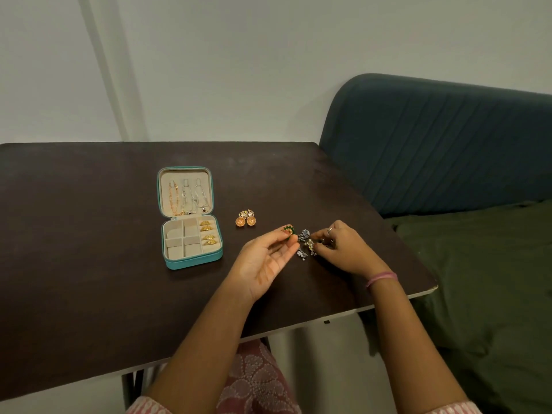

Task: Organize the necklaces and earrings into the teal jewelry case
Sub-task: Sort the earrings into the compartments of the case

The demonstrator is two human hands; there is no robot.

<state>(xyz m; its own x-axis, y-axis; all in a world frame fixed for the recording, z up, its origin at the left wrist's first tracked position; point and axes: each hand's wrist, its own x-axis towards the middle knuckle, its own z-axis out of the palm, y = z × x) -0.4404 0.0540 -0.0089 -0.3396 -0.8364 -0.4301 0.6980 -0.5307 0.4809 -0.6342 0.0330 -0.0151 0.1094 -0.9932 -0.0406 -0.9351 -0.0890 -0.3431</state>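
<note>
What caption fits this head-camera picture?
Left hand pinches a green earring; right hand sorts silver earrings beside the open teal case.

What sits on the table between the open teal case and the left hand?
Head view: a pair of round orange-gold earrings on the dark table; otherwise bare.

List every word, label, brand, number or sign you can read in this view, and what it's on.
None: no readable text anywhere in the head view.
Teal jewelry case: no brand or label visible on its rim or lining.
Table: bare dark surface, no markings.
Small dark spot on the table's front edge: too small to tell.
</note>
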